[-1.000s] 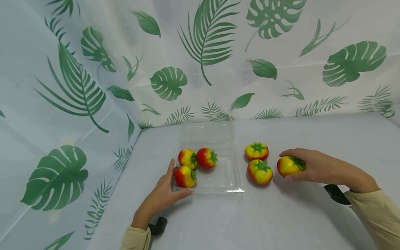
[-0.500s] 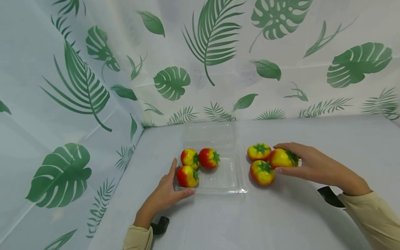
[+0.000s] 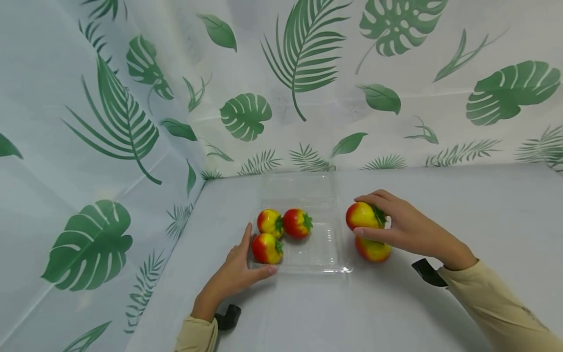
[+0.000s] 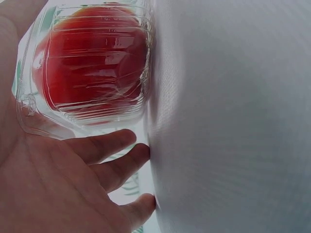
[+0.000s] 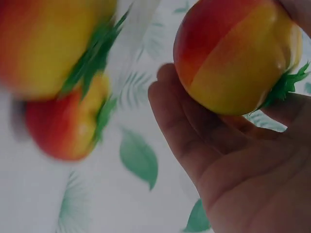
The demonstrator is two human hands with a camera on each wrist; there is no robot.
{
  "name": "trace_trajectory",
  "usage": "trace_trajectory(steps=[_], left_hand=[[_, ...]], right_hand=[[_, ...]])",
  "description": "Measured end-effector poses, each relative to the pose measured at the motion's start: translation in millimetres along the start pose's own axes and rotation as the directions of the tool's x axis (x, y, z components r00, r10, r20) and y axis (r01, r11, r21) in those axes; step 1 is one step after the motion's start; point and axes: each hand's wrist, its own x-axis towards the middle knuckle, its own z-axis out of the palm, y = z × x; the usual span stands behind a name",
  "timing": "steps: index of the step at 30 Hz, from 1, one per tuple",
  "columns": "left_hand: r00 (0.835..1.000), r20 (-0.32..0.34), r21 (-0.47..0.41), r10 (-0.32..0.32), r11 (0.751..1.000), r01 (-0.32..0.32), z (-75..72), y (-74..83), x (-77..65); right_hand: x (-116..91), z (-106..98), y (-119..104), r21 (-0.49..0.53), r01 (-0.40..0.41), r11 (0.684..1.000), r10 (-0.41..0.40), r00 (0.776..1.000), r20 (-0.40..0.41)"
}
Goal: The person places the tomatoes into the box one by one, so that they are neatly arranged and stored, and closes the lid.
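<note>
My right hand [image 3: 409,227] grips a red-and-yellow tomato [image 3: 362,215] with a green leafy top, thumb on the near side and fingers on the far side. In the right wrist view the held tomato [image 5: 233,63] is off the table. Another tomato [image 3: 373,250] rests just in front of it on the table; the right wrist view shows a second loose tomato [image 5: 60,128], hidden in the head view. My left hand [image 3: 235,269] rests at the near left corner of a clear plastic clamshell box [image 3: 323,244], its fingers spread and touching it. Inside lie three tomatoes [image 3: 267,248] on the left side.
The box's lid [image 3: 296,188] lies folded back behind it. A white cloth [image 3: 352,313] covers the table. Leaf-patterned curtains [image 3: 325,117] hang at the back and left.
My right hand has lifted the tomato and carried it left, over the two loose ones, toward the box. The left hand stays at the box corner. The head view has shifted slightly.
</note>
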Motion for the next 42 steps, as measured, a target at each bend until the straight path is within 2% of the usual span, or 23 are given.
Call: trace_trajectory(steps=[8,15,25,32,36,42], left_hand=[[1.0,-0.003,0.003,0.007,1.0,-0.007,1.1,-2.8,0.1],[1.0,-0.01,0.011,-0.029,1.0,0.029,-0.5,1.4,-0.7],[0.999,-0.015,-0.004,0.029,1.0,-0.029,-0.4,-0.7,-0.8],[1.0,-0.015,-0.002,0.015,1.0,-0.015,0.6,-1.0,1.8],[1.0,-0.014,0.001,0.024,1.0,-0.023,0.9,-1.8,2.9],[1.0,-0.018,0.009,0.0,1.0,0.0,0.6,-0.5,0.5]], right_hand=[[20.6,24.8,-19.7,0.071,0.066,0.995,-0.066,0.998,0.008],[33.8,45.3,-35.8,0.098,0.087,0.991,-0.09,0.995,0.031],[45.0,73.4,-51.0,0.132,0.05,0.99,-0.062,0.995,0.084],[44.9,85.5,-51.9,0.155,-0.004,0.988,-0.014,0.993,0.114],[43.7,93.5,-51.1,0.192,-0.009,0.981,-0.019,0.989,0.143],[45.6,105.7,-52.1,0.222,-0.02,0.975,-0.016,0.987,0.16]])
